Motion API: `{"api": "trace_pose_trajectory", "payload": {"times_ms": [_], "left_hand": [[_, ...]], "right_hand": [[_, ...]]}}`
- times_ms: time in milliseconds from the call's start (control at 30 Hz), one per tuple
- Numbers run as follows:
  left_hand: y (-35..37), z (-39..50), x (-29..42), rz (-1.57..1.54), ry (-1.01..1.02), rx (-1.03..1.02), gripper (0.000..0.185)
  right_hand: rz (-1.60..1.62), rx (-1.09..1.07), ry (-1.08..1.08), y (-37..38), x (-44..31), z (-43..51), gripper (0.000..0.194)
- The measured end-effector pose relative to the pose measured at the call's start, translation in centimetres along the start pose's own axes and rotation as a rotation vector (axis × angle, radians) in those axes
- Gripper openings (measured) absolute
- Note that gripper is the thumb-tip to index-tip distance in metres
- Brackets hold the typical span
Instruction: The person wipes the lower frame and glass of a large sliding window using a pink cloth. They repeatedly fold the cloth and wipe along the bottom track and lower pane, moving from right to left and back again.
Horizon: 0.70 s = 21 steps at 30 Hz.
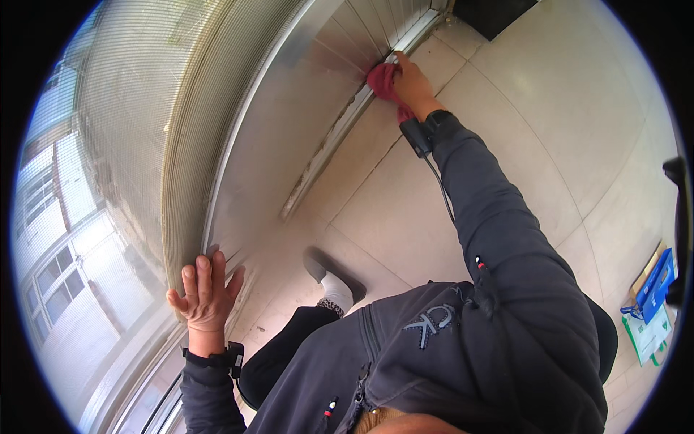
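My right hand point(413, 84) grips a dark red cloth point(384, 81) low down, at the pale ledge point(331, 154) along the foot of a metal panel point(293, 119). Part of the cloth hangs from under the palm toward the wrist, and the index finger points along the ledge. Over on the left, my left hand point(209, 287) is spread against the edge of the panel, beside a window screen point(124, 135). Nothing is held in it. Dark crumbly marks run along the inner side of the ledge.
Pale floor tiles point(504, 141) stretch to the right. My shoe point(336, 276) stands close to the panel. A black object point(493, 16) sits at the top. Blue and white-green bags point(648, 331) lie at the far right. A cable point(442, 187) runs along my right sleeve.
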<state>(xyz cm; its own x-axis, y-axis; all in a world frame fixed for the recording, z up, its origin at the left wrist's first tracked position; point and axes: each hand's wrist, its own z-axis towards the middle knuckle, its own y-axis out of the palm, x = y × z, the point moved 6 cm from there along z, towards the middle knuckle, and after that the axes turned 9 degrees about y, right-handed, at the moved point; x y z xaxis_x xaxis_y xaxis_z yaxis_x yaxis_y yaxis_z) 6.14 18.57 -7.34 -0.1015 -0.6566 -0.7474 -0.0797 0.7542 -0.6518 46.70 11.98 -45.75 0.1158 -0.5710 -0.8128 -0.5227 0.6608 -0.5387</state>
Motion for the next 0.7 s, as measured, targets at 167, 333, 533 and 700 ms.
{"api": "trace_pose_trajectory", "payload": {"times_ms": [167, 333, 533, 700], "left_hand": [[0.1, -0.1, 0.0, 0.007, -0.006, 0.001, 0.061], [-0.1, 0.1, 0.0, 0.014, 0.036, 0.004, 0.064], [-0.3, 0.4, -0.1, 0.02, 0.048, -0.011, 0.066], [-0.2, 0.5, -0.1, 0.018, 0.04, -0.005, 0.065]], "right_hand": [[-0.07, -0.238, -0.075, 1.8, -0.8, -2.5, 0.04], [0.277, -0.031, 0.153, -5.1, -5.5, -2.3, 0.032], [0.82, 0.198, -0.266, -11.8, -21.5, -8.2, 0.045], [0.545, 0.465, -0.298, -4.2, -23.1, -10.8, 0.056]]}}
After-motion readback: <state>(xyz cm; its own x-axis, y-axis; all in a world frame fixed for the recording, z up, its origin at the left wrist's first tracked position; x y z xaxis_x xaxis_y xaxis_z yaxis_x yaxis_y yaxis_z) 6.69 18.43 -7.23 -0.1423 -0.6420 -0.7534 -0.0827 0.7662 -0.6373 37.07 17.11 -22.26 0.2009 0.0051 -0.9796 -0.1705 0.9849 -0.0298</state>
